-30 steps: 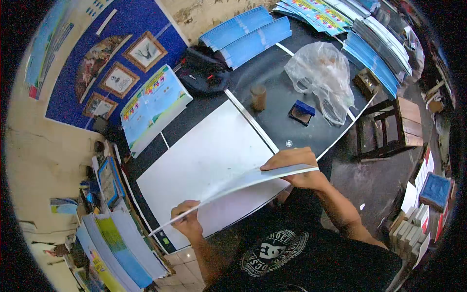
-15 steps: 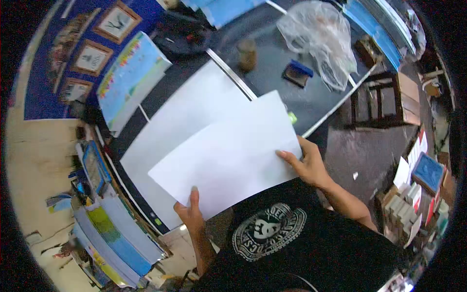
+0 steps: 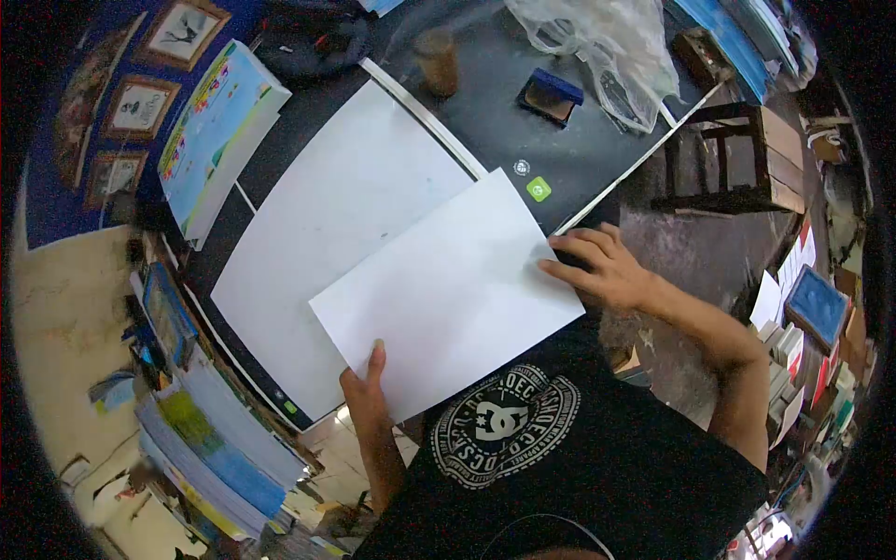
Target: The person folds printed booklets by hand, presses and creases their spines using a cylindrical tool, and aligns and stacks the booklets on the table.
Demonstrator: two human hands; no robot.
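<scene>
A white sheet of paper [image 3: 448, 289], possibly a stack, lies tilted near my body at the table's front edge. My left hand [image 3: 369, 397] grips its lower left edge, with the thumb on top and the other fingers hidden underneath. At the right edge is my right hand [image 3: 607, 271], its fingers apart and stretched toward the paper; the fingertips are at or just over the edge. Beneath the sheet's far side spreads a larger white sheet [image 3: 345, 187] on the black tabletop [image 3: 485, 131].
Toward the back stand a brown jar [image 3: 437, 63], a stamp pad with a blue lid [image 3: 553, 93] and a clear plastic bag [image 3: 616, 47]. Colourful books [image 3: 224, 131] are piled at the left. A wooden stool [image 3: 737, 159] stands at the right. Printed stacks [image 3: 233, 429] lie lower left.
My right hand has loosened its thumb grip on the paper's right edge and now has its fingers spread there. The paper has turned slightly and come lower; my left hand still holds it.
</scene>
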